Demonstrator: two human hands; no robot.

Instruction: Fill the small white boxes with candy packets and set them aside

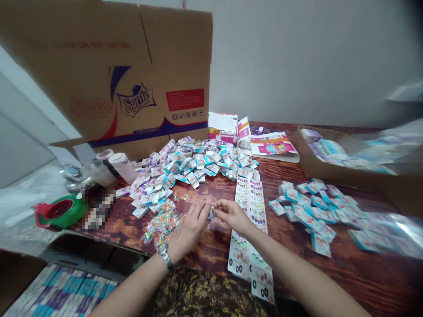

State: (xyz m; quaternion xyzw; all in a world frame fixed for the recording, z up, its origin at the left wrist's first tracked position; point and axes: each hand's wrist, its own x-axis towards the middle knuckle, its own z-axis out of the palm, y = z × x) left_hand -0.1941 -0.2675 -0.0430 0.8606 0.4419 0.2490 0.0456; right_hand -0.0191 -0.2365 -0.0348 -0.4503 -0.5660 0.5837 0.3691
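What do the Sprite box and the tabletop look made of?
The Sprite carton looks like matte brown cardboard, with printed graphics and folded flaps. The tabletop looks like varnished wood or wood-look laminate: glossy, with dark reddish grain; the view leaves which one open.

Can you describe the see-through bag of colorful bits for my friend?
On the wooden table, in front of the big Sprite carton, find the person's left hand. Beside it lies a clear bag, crammed with tiny multicoloured pieces, unlike the flat white-and-blue packets nearby.
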